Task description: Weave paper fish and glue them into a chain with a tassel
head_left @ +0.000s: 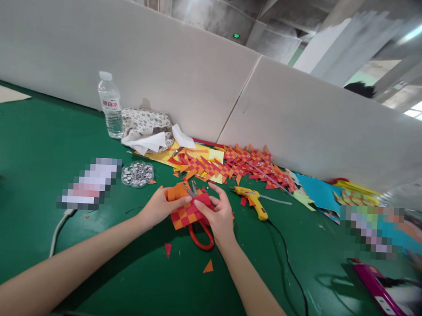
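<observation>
Between my hands is a checkered piece of woven paper (184,216) in red and orange strips. My left hand (162,205) pinches it at the orange left side. My right hand (220,215) grips the red right side, thumb in front, with the index finger raised. Red-handled scissors (202,245) lie beneath the woven paper, their blades showing above its top edge. Small paper scraps lie nearby, among them a red one (168,250) and an orange triangle (208,267). To the right is a yellow hot glue gun (253,200) with a glue stick in its back.
Finished-looking woven paper fish (246,162) pile up along the white partition (187,62). A clear tub of googly eyes (137,174), a blurred phone (92,182) and a water bottle (110,106) stand left. A black cord (290,268) and a purple power strip (381,292) lie right.
</observation>
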{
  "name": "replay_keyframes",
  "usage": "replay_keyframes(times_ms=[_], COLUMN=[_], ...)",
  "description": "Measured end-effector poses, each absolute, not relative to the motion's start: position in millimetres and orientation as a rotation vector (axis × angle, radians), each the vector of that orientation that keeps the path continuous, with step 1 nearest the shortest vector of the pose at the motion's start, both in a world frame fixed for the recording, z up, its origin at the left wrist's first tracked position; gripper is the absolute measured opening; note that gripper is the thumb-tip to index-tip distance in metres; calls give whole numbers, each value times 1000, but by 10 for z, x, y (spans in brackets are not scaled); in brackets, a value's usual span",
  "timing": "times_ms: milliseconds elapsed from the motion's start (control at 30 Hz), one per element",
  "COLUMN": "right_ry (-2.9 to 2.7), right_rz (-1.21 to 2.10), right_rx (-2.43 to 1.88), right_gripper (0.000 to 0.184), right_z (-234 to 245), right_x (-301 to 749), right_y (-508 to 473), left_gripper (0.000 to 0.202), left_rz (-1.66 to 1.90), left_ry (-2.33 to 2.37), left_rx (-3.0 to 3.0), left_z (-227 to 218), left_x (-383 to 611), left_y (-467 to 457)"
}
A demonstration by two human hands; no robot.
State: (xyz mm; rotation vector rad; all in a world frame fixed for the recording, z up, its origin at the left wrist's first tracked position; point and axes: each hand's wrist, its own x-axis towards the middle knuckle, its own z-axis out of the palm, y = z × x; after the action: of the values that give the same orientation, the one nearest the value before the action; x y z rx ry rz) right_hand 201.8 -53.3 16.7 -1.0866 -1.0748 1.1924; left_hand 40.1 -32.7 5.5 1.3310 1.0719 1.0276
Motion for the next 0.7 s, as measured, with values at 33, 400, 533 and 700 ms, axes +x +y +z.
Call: replay_keyframes(times_ms=[33, 400, 533, 700], right_ry=[-1082, -1070, -1070, -1134], right_rz=[1195, 1133, 1100, 1199], right_rx=[-1087, -1150, -1164, -1117], right_gripper=[64, 61, 57, 66], right_z=[163, 156, 156, 173], right_x=[2018, 2057, 2058, 2026], right_y=[-532, -499, -495, -522], left_gripper=[31, 30, 30, 28], left_rz=[1031, 1058, 1050, 1026], left_ry=[1092, 1087, 1067, 1088], left_rx=[1363, 1546, 1535, 1552], left_z=[45, 76, 57, 74], left_x=[395, 375, 372, 363], left_y=[-322, -310, -298, -283])
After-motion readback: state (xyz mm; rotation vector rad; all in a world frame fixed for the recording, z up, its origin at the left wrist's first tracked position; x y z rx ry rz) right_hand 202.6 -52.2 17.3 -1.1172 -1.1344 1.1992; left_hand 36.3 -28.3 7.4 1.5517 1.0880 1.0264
